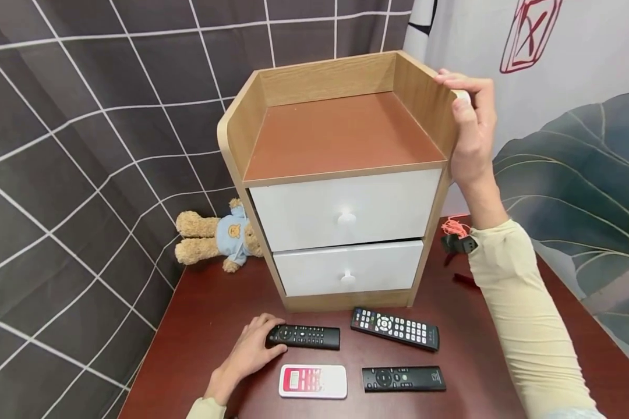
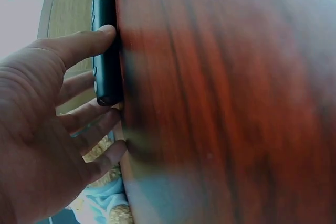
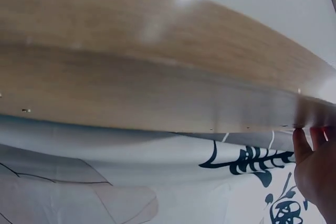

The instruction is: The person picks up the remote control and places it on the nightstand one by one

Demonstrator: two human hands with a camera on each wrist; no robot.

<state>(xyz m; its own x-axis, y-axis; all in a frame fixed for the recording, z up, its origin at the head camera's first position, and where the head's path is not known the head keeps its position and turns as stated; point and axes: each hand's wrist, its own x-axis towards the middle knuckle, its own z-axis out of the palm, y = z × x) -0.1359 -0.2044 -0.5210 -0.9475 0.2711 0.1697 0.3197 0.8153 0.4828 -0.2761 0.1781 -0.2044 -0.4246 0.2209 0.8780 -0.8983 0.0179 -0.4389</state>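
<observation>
A small wooden cabinet (image 1: 346, 299) with two white drawers stands on the dark red table. My right hand (image 1: 472, 128) grips the top edge of its right side panel; a small white patch shows between thumb and fingers. In the right wrist view the fingertips (image 3: 302, 137) touch the panel's edge. My left hand (image 1: 248, 346) holds the left end of a black remote control (image 1: 314, 337) between thumb and index finger, the remote lying on the table. The left wrist view shows the thumb against that remote (image 2: 107, 85), the other fingers spread beyond its end.
Near the cabinet's front lie a long black remote (image 1: 398, 329), another black remote (image 1: 414, 379) and a white-and-pink remote (image 1: 332, 381). A teddy bear (image 1: 230, 230) in blue lies left of the cabinet. Orange cord (image 1: 455, 227) and a black clip-like object (image 1: 458, 244) lie right. Curtains hang behind.
</observation>
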